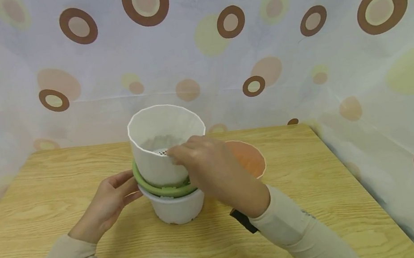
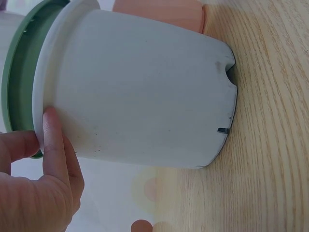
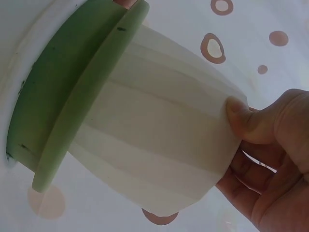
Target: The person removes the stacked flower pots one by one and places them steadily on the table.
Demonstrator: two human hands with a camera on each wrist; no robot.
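Note:
A stack of flower pots stands on the table: a white lower pot at the bottom, a green pot set in it with its rim showing, and a faceted white upper pot standing upright inside the green one. A perforated bottom shows inside the upper pot in the head view. My right hand pinches the upper pot's near right rim, thumb outside and fingers inside. At the stack's left side, my left hand holds the lower pot's rim, with fingertips against the wall just under it.
An orange pot with a scalloped rim stands on the wooden table, just right of the stack and partly behind my right hand. A patterned sheet hangs behind the table and along its right side.

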